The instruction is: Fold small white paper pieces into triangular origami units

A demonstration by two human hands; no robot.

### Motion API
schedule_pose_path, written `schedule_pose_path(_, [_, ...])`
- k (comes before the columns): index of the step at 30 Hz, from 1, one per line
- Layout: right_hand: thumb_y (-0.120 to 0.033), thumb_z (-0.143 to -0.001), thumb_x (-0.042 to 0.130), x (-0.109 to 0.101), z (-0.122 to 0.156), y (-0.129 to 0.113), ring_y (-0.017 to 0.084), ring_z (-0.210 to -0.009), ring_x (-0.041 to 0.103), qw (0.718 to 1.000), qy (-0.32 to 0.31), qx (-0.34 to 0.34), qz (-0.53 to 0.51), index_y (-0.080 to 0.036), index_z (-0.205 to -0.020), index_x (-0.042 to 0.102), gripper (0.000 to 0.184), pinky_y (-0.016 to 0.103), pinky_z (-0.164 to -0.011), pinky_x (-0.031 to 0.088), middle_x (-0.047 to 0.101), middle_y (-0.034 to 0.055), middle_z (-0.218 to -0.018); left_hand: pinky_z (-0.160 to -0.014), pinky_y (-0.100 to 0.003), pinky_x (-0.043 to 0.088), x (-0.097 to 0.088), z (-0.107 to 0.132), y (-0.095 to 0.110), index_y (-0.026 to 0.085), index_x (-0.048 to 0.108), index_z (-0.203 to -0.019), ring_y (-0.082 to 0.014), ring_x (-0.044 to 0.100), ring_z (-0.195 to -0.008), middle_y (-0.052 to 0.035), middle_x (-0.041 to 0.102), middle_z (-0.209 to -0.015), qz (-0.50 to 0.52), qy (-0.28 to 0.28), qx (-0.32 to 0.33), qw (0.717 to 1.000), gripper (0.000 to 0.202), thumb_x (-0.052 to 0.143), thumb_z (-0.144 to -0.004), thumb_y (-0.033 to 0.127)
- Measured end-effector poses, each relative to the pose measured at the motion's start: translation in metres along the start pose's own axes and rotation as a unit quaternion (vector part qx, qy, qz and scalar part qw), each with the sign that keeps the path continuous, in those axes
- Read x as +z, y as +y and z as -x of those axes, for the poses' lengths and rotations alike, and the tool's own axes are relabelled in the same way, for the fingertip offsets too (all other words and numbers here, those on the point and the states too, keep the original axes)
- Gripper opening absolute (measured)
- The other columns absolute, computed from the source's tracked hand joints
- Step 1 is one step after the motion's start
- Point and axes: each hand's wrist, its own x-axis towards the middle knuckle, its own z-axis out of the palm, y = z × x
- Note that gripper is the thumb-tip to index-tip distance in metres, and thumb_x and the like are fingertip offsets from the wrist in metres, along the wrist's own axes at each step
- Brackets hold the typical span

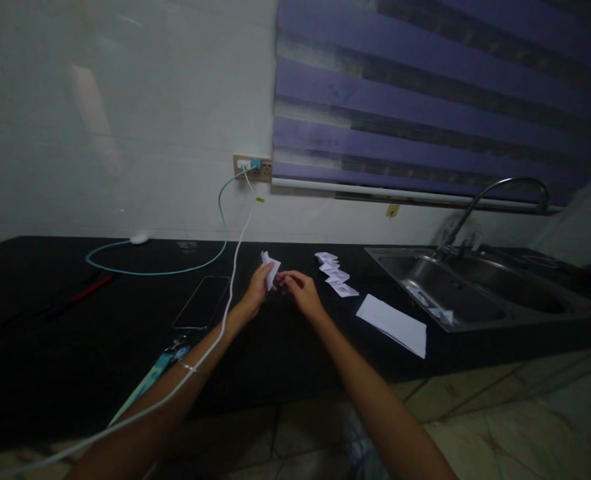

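Note:
My left hand (258, 285) is closed around a small piece of folded white paper (272, 272), held upright just above the dark counter. Close beside it, my right hand (300, 291) has its fingers curled in toward the lower edge of that paper. Whether its fingertips pinch anything is too dim to make out. To the right lie several folded paper pieces (333, 272), overlapping in a slanting row. Nearer the counter's front edge is a stack of flat white paper (393, 324).
A phone (203, 303) and a lanyard (148, 381) lie on the left. A white cable (233, 273) crosses over my left forearm from the wall socket (263, 169). A teal cable (175, 273) loops behind. The metal sink (455, 325) with its faucet (475, 203) is at right.

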Motion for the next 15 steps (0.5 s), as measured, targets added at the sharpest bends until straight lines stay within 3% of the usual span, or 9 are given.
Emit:
schedule_pose_path(2, [-0.038,-0.076,0.061,-0.004,-0.004,0.004,0.016,-0.069,0.061,0.996,0.028,0.049,-0.069,-0.02,-0.087,0.066,0.022,0.027,-0.058,0.048,0.067,0.0044,-0.082,-0.05,-0.021,0.041,0.0,0.001,0.001,0.015,0.06,-0.083,-0.0126,0.055,-0.059,-0.0006,0.06,-0.07,-0.047,-0.055,-0.005,0.997,0.043,0.057,-0.077,0.058])
schedule_pose_path(5, [-0.039,-0.072,0.065,-0.011,-0.008,0.01,0.013,-0.061,0.058,0.986,0.045,0.094,-0.133,-0.019,-0.084,0.064,0.023,0.024,-0.054,0.045,0.064,0.0015,-0.071,-0.055,-0.023,0.043,0.003,0.006,0.006,0.015,0.061,-0.077,-0.0146,0.056,-0.061,-0.002,0.061,-0.066,-0.103,-0.126,-0.009,0.987,0.046,0.053,-0.08,0.06])
schedule_pose_path(8, [-0.04,-0.069,0.069,-0.017,-0.008,0.012,0.011,-0.061,0.057,0.976,0.04,0.136,-0.165,-0.018,-0.08,0.065,0.024,0.023,-0.056,0.045,0.062,0.0003,-0.07,-0.071,-0.026,0.047,0.003,0.013,0.009,0.015,0.065,-0.082,-0.0184,0.06,-0.077,-0.0052,0.067,-0.08,-0.144,-0.184,0.036,0.972,0.042,0.055,-0.081,0.056])
schedule_pose_path(15, [-0.044,-0.068,0.074,-0.026,-0.004,0.004,0.007,-0.058,0.053,0.974,-0.011,0.165,-0.152,-0.016,-0.072,0.067,0.029,0.02,-0.056,0.043,0.06,-0.0004,-0.066,-0.094,-0.035,0.042,-0.011,0.013,0.009,0.011,0.064,-0.104,-0.0223,0.06,-0.096,-0.0105,0.068,-0.104,-0.286,-0.273,0.118,0.911,0.048,0.032,-0.095,0.046])
